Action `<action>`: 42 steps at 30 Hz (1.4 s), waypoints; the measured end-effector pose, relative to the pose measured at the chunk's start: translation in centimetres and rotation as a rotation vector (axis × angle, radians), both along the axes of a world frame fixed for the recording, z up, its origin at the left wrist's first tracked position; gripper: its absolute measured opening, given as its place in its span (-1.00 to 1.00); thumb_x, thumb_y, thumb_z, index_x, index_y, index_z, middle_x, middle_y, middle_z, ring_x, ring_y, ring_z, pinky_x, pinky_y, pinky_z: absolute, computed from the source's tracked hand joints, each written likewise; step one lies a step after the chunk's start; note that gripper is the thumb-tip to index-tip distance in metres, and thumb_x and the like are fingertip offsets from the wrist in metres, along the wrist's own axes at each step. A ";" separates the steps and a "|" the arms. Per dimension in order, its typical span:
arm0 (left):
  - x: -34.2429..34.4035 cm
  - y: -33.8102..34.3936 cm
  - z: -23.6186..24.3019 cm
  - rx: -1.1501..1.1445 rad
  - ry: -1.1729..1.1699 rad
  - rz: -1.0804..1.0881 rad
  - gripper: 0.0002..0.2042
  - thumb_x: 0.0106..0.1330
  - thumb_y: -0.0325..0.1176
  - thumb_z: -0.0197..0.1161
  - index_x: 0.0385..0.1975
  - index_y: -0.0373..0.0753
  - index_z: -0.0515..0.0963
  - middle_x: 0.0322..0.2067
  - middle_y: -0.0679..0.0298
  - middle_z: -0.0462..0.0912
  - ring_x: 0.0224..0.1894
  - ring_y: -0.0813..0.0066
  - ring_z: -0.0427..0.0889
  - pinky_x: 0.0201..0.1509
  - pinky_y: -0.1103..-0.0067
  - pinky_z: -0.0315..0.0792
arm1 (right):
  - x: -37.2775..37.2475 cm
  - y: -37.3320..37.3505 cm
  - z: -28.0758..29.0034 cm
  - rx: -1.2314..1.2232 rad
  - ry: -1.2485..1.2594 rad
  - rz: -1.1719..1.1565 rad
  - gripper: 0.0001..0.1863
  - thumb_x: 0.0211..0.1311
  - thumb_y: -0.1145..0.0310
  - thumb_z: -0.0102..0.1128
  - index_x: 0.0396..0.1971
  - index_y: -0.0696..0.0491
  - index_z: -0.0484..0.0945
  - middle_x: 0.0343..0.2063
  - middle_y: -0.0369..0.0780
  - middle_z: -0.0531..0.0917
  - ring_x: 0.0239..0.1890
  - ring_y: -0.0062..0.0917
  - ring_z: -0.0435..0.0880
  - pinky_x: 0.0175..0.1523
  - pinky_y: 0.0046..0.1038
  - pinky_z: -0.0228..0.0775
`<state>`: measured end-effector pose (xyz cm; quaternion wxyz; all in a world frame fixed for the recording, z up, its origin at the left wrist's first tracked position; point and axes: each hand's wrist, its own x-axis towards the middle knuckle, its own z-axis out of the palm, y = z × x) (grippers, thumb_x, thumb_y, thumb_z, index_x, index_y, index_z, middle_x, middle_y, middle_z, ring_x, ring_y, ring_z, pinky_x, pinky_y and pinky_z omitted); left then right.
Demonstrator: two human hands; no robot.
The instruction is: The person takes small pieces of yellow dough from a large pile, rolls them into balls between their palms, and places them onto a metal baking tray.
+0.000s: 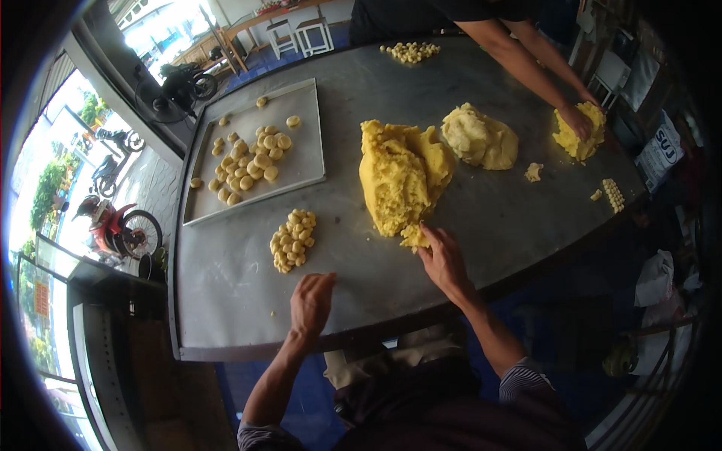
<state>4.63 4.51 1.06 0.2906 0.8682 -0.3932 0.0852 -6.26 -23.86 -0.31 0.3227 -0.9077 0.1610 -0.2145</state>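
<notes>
A large crumbly mound of yellow dough (pixel 402 177) stands in the middle of the metal table (pixel 353 304). At its near edge my right hand (pixel 445 261) is closed on a small yellow dough piece (pixel 414 236), which touches the mound. My left hand (pixel 312 304) hovers over the table near the front edge, fingers curled together. Whatever it may hold is hidden. Just beyond it lies a heap of small pale dough balls (pixel 292 242). A paler, smoother dough lump (pixel 481 139) sits right of the mound.
A shallow metal tray (pixel 322 143) at the left holds several round filled-looking balls. Across the table, another person's hands (pixel 577 120) press into a yellow dough lump (pixel 585 144). More small balls (pixel 410 52) lie at the far edge, others (pixel 613 195) at the right.
</notes>
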 end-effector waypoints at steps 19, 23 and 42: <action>6.3 -6.2 -4.1 0.067 -0.295 -0.274 -0.55 0.28 -0.01 0.15 -0.10 -0.31 0.39 0.05 -0.02 0.35 0.25 0.00 0.31 0.37 -0.03 0.08 | 0.4 -4.4 1.8 -0.196 0.295 0.055 -0.48 0.21 0.57 0.30 0.21 0.23 0.51 -0.07 -0.02 0.50 -0.04 -0.13 0.59 0.08 -0.20 0.50; 6.8 -6.3 -3.6 0.028 -0.248 -0.172 -0.60 0.28 -0.10 0.15 -0.07 -0.30 0.44 0.02 0.00 0.38 0.18 0.03 0.35 0.35 0.02 0.13 | 0.8 -2.6 -0.3 -0.124 0.181 -0.054 -0.53 0.32 0.61 0.20 0.23 0.24 0.48 0.05 0.00 0.48 0.03 -0.12 0.60 0.11 -0.16 0.49; -2.6 -3.4 -1.6 0.160 0.143 0.430 -0.71 0.28 -0.36 0.16 -0.03 -0.27 0.46 -0.13 0.12 0.46 0.01 0.15 0.42 0.11 0.21 0.23 | 0.4 -3.2 2.0 -0.223 0.385 0.132 -0.60 0.11 0.64 0.26 0.00 0.17 0.66 -0.15 -0.11 0.59 -0.07 -0.16 0.62 0.01 -0.13 0.45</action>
